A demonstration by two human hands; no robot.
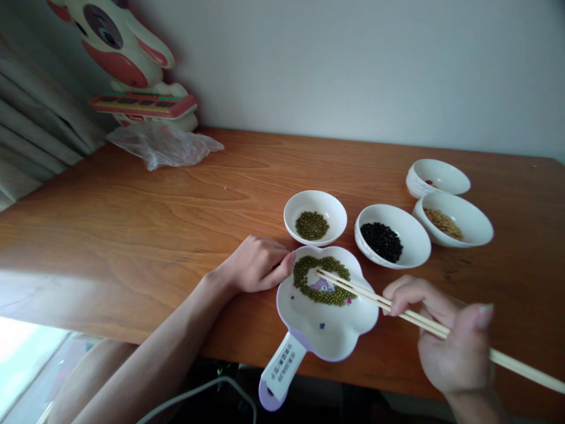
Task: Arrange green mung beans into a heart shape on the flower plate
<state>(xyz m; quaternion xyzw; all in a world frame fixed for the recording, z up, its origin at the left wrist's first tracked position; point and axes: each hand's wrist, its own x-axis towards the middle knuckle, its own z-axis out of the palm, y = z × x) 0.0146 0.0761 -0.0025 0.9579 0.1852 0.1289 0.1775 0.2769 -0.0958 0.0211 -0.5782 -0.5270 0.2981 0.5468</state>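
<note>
My right hand (445, 338) grips a pair of wooden chopsticks (397, 307). Their tips reach into a white flower-shaped dish (329, 335) with a purple handle, touching a ring of green mung beans (309, 285) in it. My left hand (256, 264) rests on the wooden table (132, 218), fingers curled, fingertips against the dish's left rim. Just beyond the dish stands a small white bowl of mung beans (314, 217).
To the right sit a white bowl of black beans (392, 235), a bowl of yellow soybeans (452, 219) and a nearly empty bowl (436, 176). A crumpled clear plastic bag (163, 144) and a cartoon toy (128, 59) stand at the back left by the wall.
</note>
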